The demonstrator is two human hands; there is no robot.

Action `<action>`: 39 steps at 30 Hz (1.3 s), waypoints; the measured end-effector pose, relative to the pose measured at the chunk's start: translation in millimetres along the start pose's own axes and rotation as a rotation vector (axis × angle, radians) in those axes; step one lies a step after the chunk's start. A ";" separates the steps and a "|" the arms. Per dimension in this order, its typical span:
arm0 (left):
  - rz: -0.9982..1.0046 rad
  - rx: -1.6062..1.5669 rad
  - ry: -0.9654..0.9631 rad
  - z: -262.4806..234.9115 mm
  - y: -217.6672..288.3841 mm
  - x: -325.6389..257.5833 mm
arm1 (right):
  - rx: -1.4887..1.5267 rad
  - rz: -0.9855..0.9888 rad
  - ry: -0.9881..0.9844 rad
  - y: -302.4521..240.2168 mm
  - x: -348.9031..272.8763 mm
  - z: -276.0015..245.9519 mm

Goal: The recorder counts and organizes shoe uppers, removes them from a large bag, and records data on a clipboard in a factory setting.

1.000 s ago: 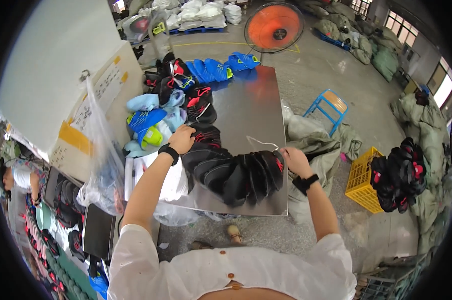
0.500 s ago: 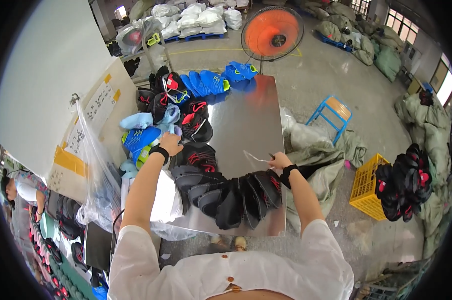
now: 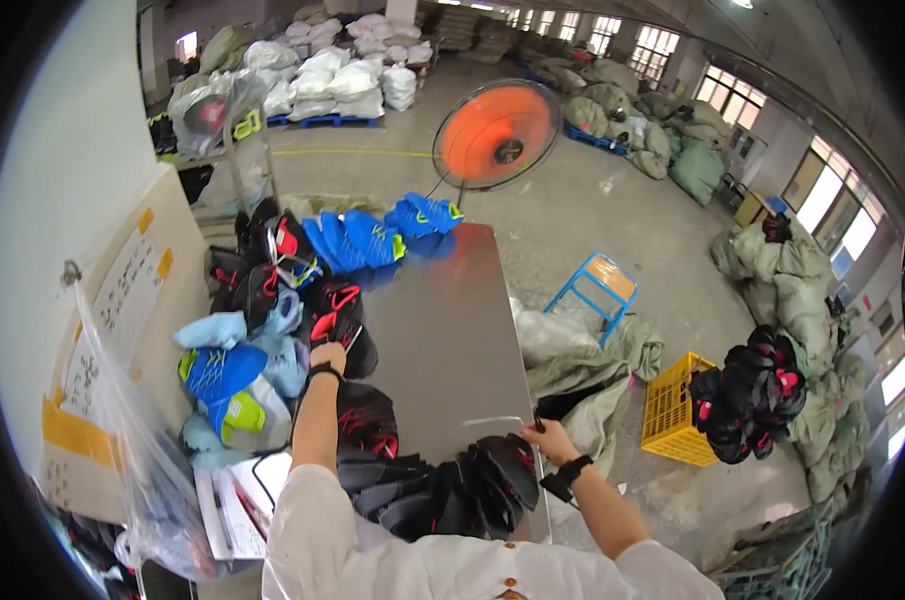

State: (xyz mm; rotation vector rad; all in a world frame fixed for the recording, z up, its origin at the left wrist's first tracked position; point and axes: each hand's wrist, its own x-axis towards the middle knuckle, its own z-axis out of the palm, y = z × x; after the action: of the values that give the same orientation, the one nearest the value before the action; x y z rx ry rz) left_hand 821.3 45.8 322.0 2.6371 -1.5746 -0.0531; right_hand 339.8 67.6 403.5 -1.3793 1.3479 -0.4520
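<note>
My left hand [image 3: 329,357] is at the near edge of a black shoe upper with red laces [image 3: 338,305], its fingers closed there and partly hidden. My right hand [image 3: 550,440], at the right edge of the metal table [image 3: 442,330], is closed round a small dark tool [image 3: 539,418] whose kind I cannot make out. A thin whitish strip [image 3: 490,422] lies on the table beside it. Between my arms, several black shoe uppers [image 3: 442,490] fan out along the near side. Another black-and-red upper [image 3: 367,420] lies beside my left forearm.
Blue shoe uppers [image 3: 357,240] line the table's far left. A blue shoe [image 3: 222,380] and light-blue pieces lie left of my arm, near a plastic bag [image 3: 137,440]. Right stand a blue-framed stool [image 3: 594,295] and a yellow crate [image 3: 672,410]. An orange fan [image 3: 497,135] stands beyond.
The view has tilted up, so the scene sits lower and further left. My left hand has moved from beside the pile onto the black-and-red upper. My right hand still holds the tool.
</note>
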 end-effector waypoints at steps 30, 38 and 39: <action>0.198 -0.940 0.662 -248.3 348.9 -530.3 | 0.685 0.428 -0.635 134.5 -10.8 -145.1; -0.655 -0.777 0.759 -215.3 423.7 -757.7 | 0.356 0.200 -1.037 136.6 -83.6 -126.1; -0.735 -0.827 0.766 -199.6 444.0 -787.8 | 0.250 0.170 -1.051 135.4 -97.5 -124.5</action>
State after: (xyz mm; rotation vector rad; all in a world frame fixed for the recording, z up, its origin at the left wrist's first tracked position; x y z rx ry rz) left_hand 70.7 537.7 550.7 1.9994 -0.2138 0.1977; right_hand 145.7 133.9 367.4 -1.0191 0.5003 0.2207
